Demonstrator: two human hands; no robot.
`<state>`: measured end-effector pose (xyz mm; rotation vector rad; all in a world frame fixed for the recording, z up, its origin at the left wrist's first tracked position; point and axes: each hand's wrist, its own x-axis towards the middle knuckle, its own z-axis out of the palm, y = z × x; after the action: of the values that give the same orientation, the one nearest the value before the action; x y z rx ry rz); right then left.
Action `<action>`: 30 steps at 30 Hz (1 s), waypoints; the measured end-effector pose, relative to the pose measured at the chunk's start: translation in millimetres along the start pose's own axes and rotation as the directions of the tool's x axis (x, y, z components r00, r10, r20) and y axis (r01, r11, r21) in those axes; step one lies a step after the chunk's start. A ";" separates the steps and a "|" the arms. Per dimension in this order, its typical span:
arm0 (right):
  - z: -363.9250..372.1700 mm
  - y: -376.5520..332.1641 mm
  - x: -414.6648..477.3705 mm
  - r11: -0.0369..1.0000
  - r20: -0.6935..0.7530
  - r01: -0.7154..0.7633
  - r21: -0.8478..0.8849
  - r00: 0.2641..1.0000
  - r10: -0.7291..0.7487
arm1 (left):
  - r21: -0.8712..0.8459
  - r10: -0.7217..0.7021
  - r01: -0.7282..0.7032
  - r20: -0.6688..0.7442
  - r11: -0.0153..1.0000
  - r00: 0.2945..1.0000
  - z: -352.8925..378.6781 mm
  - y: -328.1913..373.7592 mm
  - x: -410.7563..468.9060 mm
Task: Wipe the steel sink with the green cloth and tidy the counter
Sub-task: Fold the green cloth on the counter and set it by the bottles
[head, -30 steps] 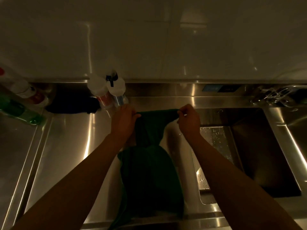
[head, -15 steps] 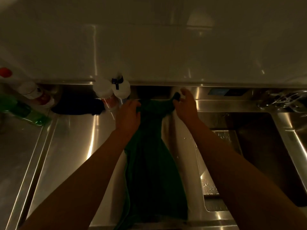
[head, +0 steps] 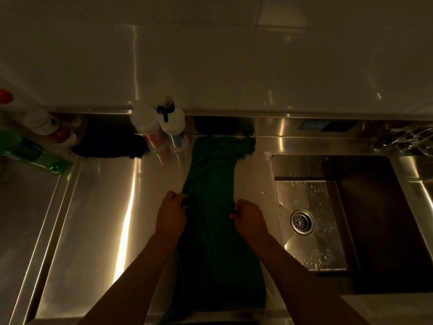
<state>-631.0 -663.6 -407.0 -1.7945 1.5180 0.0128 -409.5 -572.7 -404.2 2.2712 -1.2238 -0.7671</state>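
The green cloth (head: 215, 174) lies stretched in a long strip on the steel counter (head: 98, 219), from the back ledge to the front edge. My left hand (head: 171, 213) pinches its left edge at mid-length. On the opposite edge, my right hand (head: 249, 215) pinches the cloth at the same height. The steel sink (head: 311, 198) sits just right of the cloth, wet with droplets around its round drain (head: 302, 222).
Two white-capped bottles (head: 161, 127) stand at the back ledge left of the cloth. A dark cloth (head: 110, 144) lies further left. A green bottle (head: 30, 153) and red-capped containers (head: 42, 125) crowd the far left. A metal fitting (head: 405, 137) sits at the back right.
Both hands laid the cloth's far end at the back ledge, let it go, and drew back toward me. They now pinch the cloth's side edges at its middle.
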 end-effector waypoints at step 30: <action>-42.9 72.6 -85.8 0.927 0.158 -0.319 -0.197 0.923 0.351 | 0.053 0.210 -0.258 0.438 0.965 0.874 23.9 -5.1 -138.8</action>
<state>-736.5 -614.9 -375.8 -1.5831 1.7051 0.4824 -484.9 -454.6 -389.2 2.0393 -1.7442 -1.1712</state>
